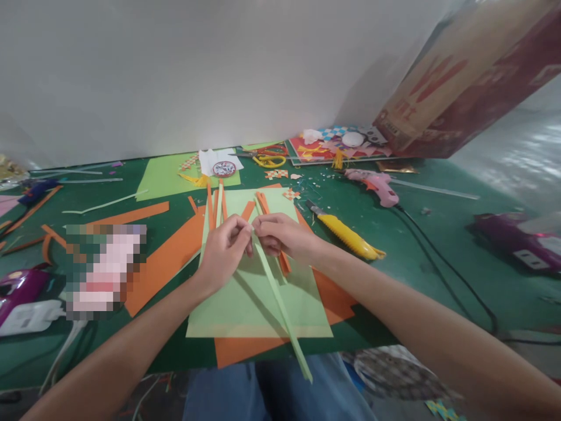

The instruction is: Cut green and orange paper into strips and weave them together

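Both hands meet above a light green paper sheet (258, 304), pinching one end of a long pale green paper strip (280, 301). My left hand (225, 245) has its thumb and forefinger closed at the strip's tip. Close beside it, my right hand (280, 234) is closed on the same end, its fingers curled. From there the strip slants down to the right, past the table's front edge. Orange paper strips (284, 263) lie on the sheet partly under my right hand, and more orange strips (214, 204) lie beyond my left hand. Orange paper (170, 257) shows underneath.
A yellow utility knife (348, 234) and a pink glue gun (377, 186) with its cord lie right. Yellow-handled scissors (269, 161) rest at the back. A pixelated item (105, 272) and a white plug (33, 316) are left. A cardboard box (464, 82) leans at the back right.
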A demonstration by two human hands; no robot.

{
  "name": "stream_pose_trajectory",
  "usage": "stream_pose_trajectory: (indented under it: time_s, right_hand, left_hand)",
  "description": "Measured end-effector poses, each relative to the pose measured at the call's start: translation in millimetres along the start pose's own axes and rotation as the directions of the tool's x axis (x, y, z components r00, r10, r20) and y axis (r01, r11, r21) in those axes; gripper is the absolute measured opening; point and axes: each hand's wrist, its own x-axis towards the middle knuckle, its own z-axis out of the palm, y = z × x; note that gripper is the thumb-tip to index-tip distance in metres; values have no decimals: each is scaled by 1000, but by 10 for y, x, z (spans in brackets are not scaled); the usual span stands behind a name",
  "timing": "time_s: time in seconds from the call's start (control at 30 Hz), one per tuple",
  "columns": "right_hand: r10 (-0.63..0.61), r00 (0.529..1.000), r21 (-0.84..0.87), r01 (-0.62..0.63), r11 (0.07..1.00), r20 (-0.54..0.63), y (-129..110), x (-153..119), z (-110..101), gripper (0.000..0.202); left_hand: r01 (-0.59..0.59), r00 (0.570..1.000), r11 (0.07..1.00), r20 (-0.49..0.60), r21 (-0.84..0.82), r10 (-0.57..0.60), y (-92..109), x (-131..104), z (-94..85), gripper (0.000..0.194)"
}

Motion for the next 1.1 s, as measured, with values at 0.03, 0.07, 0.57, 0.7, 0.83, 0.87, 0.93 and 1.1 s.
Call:
stream_pose_trajectory:
  time_s: [0.03, 0.07, 0.57, 0.7, 0.83, 0.87, 0.93, 1.1]
  right_hand:
    - [-2, 1000, 5, 2, 1000, 7, 11, -1, 5, 16]
    - [-5, 1000, 5, 5, 1000, 15, 21, -1, 7, 17]
    - [-2, 1000, 11, 2, 1000, -16, 24, -3, 16, 17]
    - [3, 1000, -3, -3, 1000, -22, 15, -10, 18, 17]
    - [14, 1000, -42, -13, 999, 22, 13, -33, 24, 14]
    - [17, 999, -47, -16, 999, 30, 11, -37, 26, 12]
    - [18, 999, -55, -16, 998, 35, 6, -41, 28, 11]
    - [-7, 1000, -58, 6, 998, -7, 8, -21, 21, 17]
  left_hand:
    - [0, 1000, 1000, -17, 1, 0, 0, 4, -1, 18]
    - [0, 999, 1000, -32, 1, 0, 1, 10, -4, 18]
    - [55, 998, 997, 35, -48, -54, -7, 78, -47, 26]
    - [43, 999, 998, 24, -35, -42, -15, 72, -41, 27]
    - [33, 996, 995, -76, -94, -40, -23, 105, -61, 27]
    - [34, 994, 994, -98, -108, -44, -24, 115, -65, 27]
    - [39, 992, 991, -117, -126, -53, -24, 127, -70, 27]
    - [76, 997, 991, -12, -110, -78, -11, 107, -52, 28]
